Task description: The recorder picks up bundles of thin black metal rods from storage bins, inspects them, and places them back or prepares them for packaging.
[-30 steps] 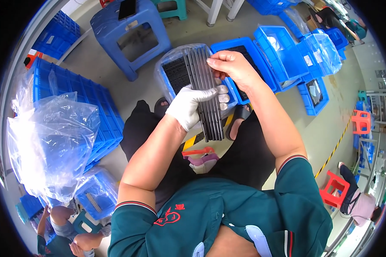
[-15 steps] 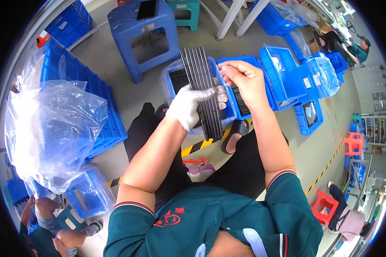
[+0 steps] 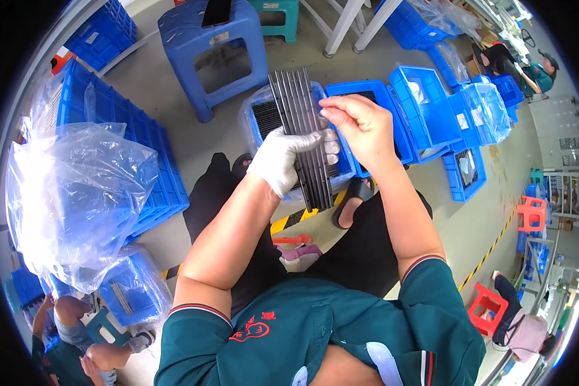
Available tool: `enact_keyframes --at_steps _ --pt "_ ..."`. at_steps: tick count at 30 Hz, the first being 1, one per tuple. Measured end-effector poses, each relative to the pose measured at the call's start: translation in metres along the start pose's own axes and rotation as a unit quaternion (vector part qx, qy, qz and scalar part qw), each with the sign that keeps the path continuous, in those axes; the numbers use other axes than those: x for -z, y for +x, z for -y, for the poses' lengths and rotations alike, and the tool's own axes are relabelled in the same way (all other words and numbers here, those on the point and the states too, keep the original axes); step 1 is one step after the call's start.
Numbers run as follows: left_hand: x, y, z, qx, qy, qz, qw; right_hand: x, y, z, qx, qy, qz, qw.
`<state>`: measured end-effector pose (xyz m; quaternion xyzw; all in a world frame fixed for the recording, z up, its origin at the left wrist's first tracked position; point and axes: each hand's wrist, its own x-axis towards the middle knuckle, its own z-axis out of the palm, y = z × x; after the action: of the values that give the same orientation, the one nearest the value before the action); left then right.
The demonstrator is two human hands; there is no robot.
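At centre frame, the gloved left hand (image 3: 282, 159) clasps dark strips (image 3: 298, 114) above a blue crate (image 3: 346, 165), apparently for alignment, while the bare right hand (image 3: 368, 134) pinches beside them, any contents indiscernible.

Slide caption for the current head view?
Gloved left hand grips a bundle of dark rods above blue bins; bare right hand beside it.
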<state>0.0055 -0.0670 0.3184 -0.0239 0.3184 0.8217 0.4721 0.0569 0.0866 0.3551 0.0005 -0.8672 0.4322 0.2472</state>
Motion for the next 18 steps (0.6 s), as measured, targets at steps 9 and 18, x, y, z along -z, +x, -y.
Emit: enact_keyframes --at_steps 9,18 --pt "-0.003 -0.001 0.002 -0.023 0.040 -0.015 0.999 0.003 -0.003 0.014 0.117 -0.237 -0.014 0.965" --pt "-0.003 -0.002 0.002 -0.027 0.051 -0.010 0.998 -0.003 -0.006 0.005 0.160 -0.147 -0.036 0.975"
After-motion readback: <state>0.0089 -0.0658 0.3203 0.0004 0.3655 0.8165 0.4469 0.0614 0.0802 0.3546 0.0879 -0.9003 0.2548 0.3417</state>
